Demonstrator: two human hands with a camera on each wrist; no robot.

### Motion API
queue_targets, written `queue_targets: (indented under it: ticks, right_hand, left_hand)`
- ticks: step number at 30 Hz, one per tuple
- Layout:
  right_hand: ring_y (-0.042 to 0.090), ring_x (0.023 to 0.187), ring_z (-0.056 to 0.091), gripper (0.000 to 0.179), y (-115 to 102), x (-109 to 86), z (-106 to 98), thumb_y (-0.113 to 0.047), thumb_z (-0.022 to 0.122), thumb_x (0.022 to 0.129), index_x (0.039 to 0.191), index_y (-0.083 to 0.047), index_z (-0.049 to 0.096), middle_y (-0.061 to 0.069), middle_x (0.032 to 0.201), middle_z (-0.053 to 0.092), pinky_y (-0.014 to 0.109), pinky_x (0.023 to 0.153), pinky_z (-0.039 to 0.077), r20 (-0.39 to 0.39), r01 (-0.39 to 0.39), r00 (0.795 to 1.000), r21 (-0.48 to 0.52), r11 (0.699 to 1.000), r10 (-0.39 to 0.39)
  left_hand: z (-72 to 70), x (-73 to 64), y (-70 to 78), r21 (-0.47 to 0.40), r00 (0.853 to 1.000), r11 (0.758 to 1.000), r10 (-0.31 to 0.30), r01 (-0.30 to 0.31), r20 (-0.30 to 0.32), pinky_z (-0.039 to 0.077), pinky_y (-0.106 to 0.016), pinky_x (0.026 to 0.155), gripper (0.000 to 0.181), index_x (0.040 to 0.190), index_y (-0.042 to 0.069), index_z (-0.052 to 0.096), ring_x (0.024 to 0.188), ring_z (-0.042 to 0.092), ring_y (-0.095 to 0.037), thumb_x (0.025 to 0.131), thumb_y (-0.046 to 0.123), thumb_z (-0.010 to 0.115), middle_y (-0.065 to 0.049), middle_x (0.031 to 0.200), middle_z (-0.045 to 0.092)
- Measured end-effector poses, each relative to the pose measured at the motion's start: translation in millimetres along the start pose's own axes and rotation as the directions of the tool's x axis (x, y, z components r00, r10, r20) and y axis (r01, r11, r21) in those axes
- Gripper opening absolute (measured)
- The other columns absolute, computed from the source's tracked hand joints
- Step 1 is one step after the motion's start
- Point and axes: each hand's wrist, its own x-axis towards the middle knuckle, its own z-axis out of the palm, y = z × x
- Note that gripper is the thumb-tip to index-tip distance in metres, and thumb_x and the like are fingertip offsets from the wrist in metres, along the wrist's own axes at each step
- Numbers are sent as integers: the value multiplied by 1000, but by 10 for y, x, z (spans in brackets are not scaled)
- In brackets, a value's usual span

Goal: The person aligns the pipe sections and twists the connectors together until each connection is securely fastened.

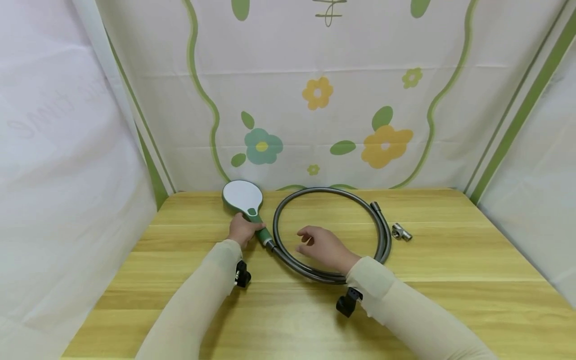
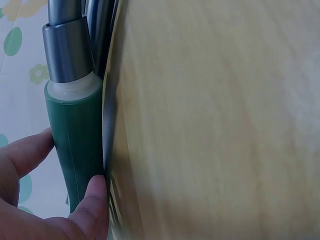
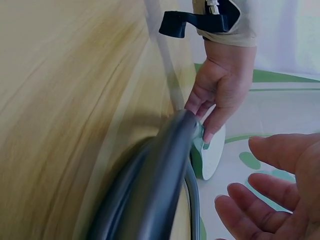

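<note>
A green shower head (image 1: 242,196) with a white face lies at the back left of the table. My left hand (image 1: 242,231) grips its green handle (image 2: 77,135), thumb on one side and fingers on the other. A grey shower hose (image 1: 325,190) lies coiled in a loop, one end joined to the handle by a metal collar (image 2: 68,50). My right hand (image 1: 327,248) hovers over the near part of the coil. Its fingers (image 3: 260,197) are loosely bent, apart from the hose, and hold nothing.
A small metal T-shaped fitting (image 1: 401,232) lies right of the coil. The hose's free end (image 1: 375,206) points to the back near it. Behind the wooden table (image 1: 288,320) hangs a flower-printed cloth (image 1: 288,115), with pale cloth at both sides.
</note>
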Motion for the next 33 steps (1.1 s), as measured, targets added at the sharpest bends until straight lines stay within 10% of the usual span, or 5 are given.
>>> queue_targets:
  ticks: [12,33]
  right_hand:
    - [19,97,59,39,104,-6,-59,-21,70,90,126,-6,62,10,112,64,38,83,52,-16,-20,1000,-5,1000,19]
    - [22,102,58,42,305,-150,-282,-22,66,93,129,-4,58,12,116,63,40,84,51,-36,-60,998,22,998,61]
  left_hand:
    - [-110,-17,-37,19,999,999,26,-25,-34,45,-44,97,78,146,-9,24,113,49,-35,87,12,71,-29,142,37]
    - [-63,-168,150,-72,994,992,102,-105,-43,43,-46,96,78,149,-2,23,112,45,-35,87,7,69,-27,132,42]
